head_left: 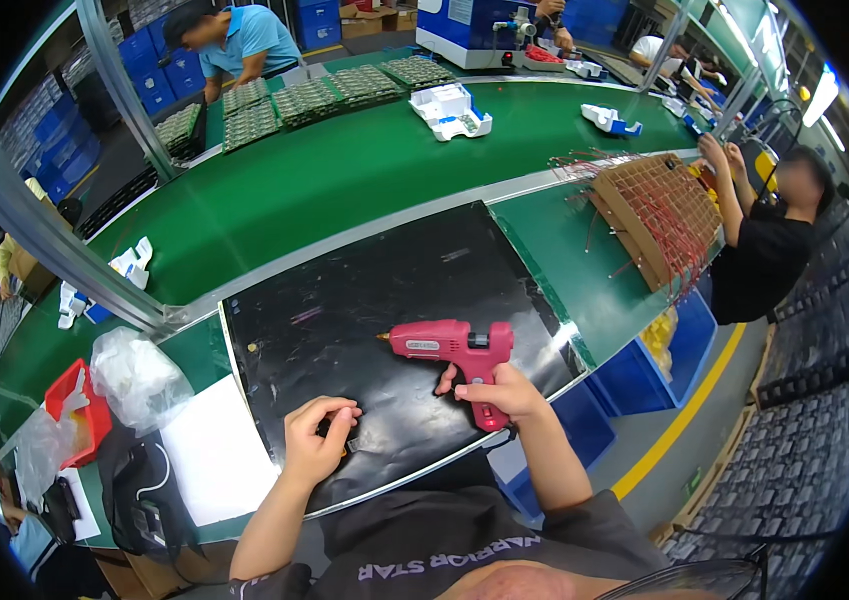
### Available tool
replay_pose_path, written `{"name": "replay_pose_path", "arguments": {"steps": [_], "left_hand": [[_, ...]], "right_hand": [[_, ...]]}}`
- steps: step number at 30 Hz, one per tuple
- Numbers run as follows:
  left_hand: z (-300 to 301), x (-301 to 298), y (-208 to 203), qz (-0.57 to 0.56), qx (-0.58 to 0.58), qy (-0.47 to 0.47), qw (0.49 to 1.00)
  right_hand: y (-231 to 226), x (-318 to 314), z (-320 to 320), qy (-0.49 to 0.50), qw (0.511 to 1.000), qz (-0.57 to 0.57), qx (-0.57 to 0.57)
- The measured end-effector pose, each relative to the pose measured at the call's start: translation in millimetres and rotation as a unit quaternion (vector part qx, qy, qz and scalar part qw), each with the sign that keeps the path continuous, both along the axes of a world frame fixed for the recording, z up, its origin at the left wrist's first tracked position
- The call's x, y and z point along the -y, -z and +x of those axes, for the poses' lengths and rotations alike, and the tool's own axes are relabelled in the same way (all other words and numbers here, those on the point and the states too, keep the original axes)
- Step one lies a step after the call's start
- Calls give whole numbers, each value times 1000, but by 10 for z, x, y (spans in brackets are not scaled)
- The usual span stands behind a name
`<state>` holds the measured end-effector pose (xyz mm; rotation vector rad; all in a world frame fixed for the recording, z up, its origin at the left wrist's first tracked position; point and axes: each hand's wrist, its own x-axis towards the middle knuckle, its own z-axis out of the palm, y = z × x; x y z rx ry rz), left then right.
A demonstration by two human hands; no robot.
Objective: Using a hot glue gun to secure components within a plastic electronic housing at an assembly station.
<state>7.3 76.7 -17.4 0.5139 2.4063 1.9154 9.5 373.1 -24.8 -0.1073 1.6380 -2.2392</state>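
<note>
A pink hot glue gun [455, 345] lies over the black mat [375, 270], its brass nozzle pointing left. My right hand [505, 393] is wrapped round the handle, with a finger by the trigger. To the left, above the mat's near part, my left hand [320, 435] is curled with thumb and fingertips together. Whether something small sits in that pinch I cannot make out. The nozzle is apart from my left hand, farther off across the mat.
Beyond the mat runs a green conveyor [335, 170] bearing white plastic housings [451, 111] and circuit boards [335, 93]. A cardboard box of red wires [655, 220] stands right, near a co-worker [775, 230]. On the left are white paper [217, 455], a plastic bag [140, 375] and a red bin [90, 415].
</note>
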Motion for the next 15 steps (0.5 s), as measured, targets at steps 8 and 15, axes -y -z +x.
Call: {"name": "replay_pose_path", "arguments": {"steps": [8,15], "left_hand": [[18,-42,62,-65,-36,-28,997],[5,-129,29,-145,-123,36,981]], "right_hand": [[66,-10,-18,-17,1000,-9,-23],[99,-28,-13,-17,1000,-11,-22]]}}
